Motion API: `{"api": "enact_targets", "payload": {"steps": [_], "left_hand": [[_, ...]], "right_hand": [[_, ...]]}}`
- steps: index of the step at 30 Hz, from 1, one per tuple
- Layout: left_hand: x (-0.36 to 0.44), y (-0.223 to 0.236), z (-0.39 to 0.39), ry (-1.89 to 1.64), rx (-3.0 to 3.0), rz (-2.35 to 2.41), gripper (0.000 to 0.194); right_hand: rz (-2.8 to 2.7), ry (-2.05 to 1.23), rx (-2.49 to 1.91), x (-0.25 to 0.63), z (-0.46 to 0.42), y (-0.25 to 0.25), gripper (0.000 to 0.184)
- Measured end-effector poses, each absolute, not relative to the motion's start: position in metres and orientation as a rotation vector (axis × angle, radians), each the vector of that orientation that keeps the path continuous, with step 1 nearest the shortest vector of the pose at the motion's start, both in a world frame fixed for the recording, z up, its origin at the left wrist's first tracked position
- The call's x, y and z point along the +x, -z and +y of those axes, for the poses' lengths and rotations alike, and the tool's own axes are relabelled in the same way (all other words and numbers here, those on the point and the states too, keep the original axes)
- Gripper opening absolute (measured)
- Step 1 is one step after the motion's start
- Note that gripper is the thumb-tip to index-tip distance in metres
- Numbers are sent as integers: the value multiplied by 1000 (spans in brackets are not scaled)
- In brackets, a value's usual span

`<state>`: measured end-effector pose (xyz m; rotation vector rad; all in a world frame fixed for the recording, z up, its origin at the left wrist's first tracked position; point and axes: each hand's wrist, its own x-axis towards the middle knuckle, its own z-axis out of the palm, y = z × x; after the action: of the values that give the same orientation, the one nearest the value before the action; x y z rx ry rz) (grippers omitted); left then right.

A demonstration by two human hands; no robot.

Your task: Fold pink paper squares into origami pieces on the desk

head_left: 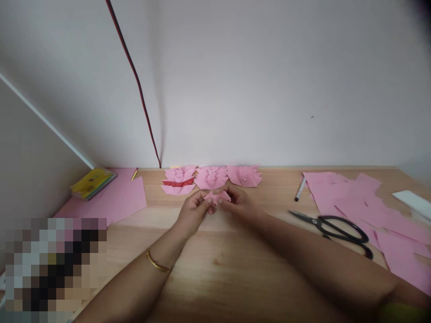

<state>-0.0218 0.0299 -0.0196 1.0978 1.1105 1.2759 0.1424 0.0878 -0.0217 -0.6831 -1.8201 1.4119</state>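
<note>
A small folded pink paper piece (217, 196) is held above the middle of the table, pinched from both sides. My left hand (195, 208) is closed on its left end, thumb in front. On its right end my right hand (239, 202) is closed too, with the thumb pressed to the paper. Just beyond my hands lie folded paper pieces in layered rows: a left group (178, 189) with one red folded strip (178, 183) among the pink, a middle group (211, 177) and a right group (244, 176). The fingers behind the held paper are partly hidden.
Black-handled scissors (332, 228) lie right of my right arm, near a marker (299, 188) and loose pink sheets (357, 193). A white object (417, 204) is at the far right. Left are pink paper (128, 202) and a yellow packet (93, 181). A cable (138, 80) hangs along the wall.
</note>
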Motion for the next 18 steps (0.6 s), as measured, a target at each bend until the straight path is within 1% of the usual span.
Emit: {"api": "enact_targets", "payload": {"steps": [7, 12, 18], "left_hand": [[-27, 19, 32, -1310, 1066, 1173, 22], [-28, 18, 33, -1341, 1019, 1161, 18], [-26, 11, 31, -1402, 928, 1113, 17]], "right_hand": [[-1655, -1412, -826, 141, 91, 29, 20], [-1694, -1379, -869, 143, 90, 21, 19], [-1651, -1332, -864, 143, 88, 13, 23]]}}
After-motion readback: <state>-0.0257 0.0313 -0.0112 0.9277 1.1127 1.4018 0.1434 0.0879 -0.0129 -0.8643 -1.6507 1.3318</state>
